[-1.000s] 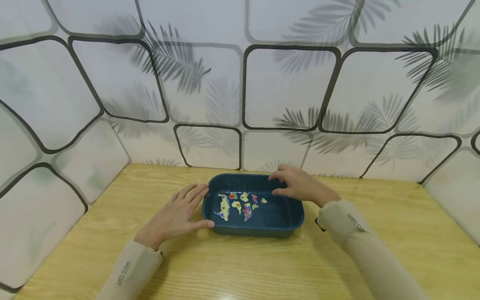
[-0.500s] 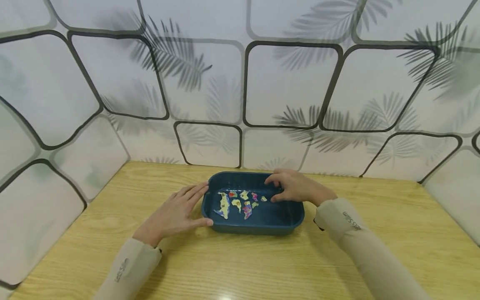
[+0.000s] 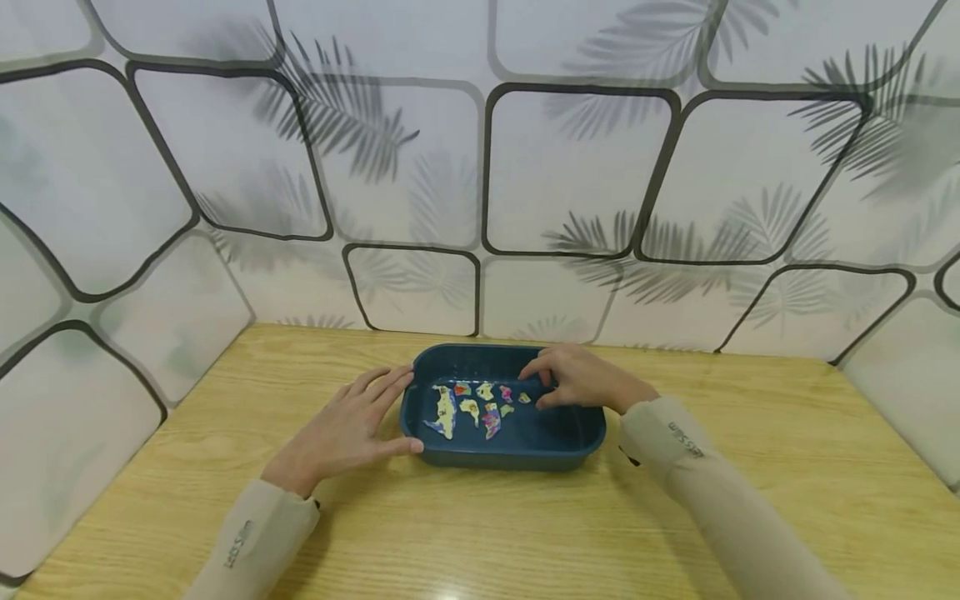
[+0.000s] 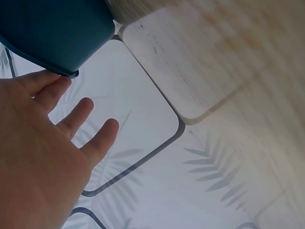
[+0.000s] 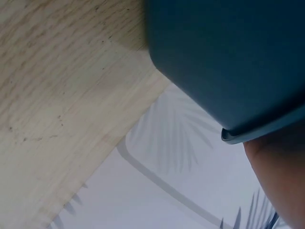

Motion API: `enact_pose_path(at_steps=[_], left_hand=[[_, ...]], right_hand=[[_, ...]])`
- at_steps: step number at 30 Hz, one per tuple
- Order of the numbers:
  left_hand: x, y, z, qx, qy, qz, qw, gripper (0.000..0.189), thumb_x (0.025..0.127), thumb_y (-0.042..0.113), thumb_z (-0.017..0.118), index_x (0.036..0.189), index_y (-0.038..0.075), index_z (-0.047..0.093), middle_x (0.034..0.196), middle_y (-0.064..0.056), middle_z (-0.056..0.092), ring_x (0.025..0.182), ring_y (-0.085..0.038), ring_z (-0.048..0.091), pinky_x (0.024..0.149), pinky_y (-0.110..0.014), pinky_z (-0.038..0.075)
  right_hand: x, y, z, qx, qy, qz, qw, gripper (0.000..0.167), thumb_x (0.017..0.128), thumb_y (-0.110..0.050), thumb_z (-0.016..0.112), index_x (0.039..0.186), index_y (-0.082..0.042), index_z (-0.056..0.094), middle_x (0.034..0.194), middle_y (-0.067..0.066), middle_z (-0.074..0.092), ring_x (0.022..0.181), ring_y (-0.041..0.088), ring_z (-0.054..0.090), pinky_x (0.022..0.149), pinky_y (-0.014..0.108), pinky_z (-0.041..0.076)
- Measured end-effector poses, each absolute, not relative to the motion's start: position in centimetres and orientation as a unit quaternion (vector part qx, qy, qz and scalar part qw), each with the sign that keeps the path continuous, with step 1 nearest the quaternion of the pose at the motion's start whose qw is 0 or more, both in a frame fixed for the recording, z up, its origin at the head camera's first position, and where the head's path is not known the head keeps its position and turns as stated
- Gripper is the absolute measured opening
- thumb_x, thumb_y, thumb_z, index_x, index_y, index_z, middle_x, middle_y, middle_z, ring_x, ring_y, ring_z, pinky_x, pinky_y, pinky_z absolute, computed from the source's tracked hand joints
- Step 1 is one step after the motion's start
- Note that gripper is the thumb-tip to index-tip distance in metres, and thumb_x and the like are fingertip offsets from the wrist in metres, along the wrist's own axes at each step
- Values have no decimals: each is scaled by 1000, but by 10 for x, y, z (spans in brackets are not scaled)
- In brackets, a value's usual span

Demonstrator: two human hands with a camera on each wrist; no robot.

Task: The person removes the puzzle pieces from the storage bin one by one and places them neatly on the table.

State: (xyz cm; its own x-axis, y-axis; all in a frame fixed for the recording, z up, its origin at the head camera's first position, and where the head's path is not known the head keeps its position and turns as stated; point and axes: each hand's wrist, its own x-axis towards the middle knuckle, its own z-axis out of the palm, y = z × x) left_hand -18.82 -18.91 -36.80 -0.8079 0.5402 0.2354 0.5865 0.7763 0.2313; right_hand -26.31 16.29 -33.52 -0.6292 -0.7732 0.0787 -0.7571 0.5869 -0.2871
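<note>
A dark blue tub [image 3: 502, 460] sits on the wooden table with several flat, colourful, irregular cut-out pieces in its left and middle part. The largest, a long yellow and blue piece [image 3: 445, 412], lies at the left. My left hand [image 3: 341, 437] is at the tub's left end with fingers spread; in the left wrist view two fingertips touch the rim [image 4: 66, 73]. Over the tub's right half is my right hand [image 3: 581, 379], fingers bent and thumb apart, close to a small yellowish piece [image 3: 525, 398]. Nothing shows in its grasp. The tub wall hides its fingers in the right wrist view.
A white wall [image 3: 555, 292] with a dark outline and leaf pattern rises directly behind the tub, along the far edge of the wooden table [image 3: 480, 525]. More of the patterned wall stands at the left and right sides.
My right hand has moved left, bringing its fingertips nearer the small yellowish piece. My left hand stays at the tub's left end. The pieces show no clear shift within the tub.
</note>
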Motion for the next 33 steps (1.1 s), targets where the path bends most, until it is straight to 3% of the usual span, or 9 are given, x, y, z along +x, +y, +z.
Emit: enact_pose_path(at_steps=[8,18,26,33], left_hand=[[-189,-188,-370,-306,-938,-143,77,93,91,65,62,154,-1,41,160,-13,38,142,-41,36,108,-66,33],[-186,-186,-371,-303,-938,-153,71,93,91,64,63,155,0,40,160,-13,37,141,-40,37,106,-67,34],[-185,-187,-368,-301,-938,-157,71,92,91,61,65,154,0,40,160,-14,38,140,-40,39,106,-68,34],[-185,-189,-368,-297,-940,-154,70,92,91,61,65,155,0,40,161,-13,36,140,-40,40,105,-68,35]], right_hand=[[-270,164,-342,-434,891,-127,39,37,82,-16,85,116,-3,76,72,-9,54,62,3,42,65,28,41],[-272,157,-344,-416,904,-81,55,39,82,-18,85,118,-6,75,79,-8,62,70,7,54,71,30,49],[-274,151,-343,-397,912,-73,75,33,84,-12,83,115,-6,76,75,-8,59,67,5,51,69,28,49],[-272,147,-350,-386,920,-33,50,30,88,-17,81,117,-10,77,75,-9,56,68,7,48,66,28,46]])
